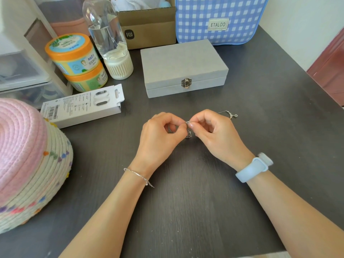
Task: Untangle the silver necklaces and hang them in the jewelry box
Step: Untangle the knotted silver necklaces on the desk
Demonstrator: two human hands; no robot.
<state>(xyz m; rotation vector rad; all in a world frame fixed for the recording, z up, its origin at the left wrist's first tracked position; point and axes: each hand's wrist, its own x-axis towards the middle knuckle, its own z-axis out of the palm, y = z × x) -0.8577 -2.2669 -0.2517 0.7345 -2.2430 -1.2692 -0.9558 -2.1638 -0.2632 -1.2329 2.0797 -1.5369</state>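
A small tangle of thin silver necklaces [189,134] hangs between my two hands over the dark table. My left hand [160,135] pinches the chain from the left with curled fingers. From the right, my right hand [214,131] pinches the same knot between thumb and forefinger. One chain end with a small pendant [231,114] trails on the table behind my right hand. The grey jewelry box [184,67] stands behind my hands with its lid down and its metal clasp [186,83] facing me.
A pink and cream woven basket [28,161] sits at the left edge. A white carton [83,105], two orange-lidded jars [74,53], a clear bottle [106,28], a cardboard box [149,28] and a blue checked bag [217,17] line the back.
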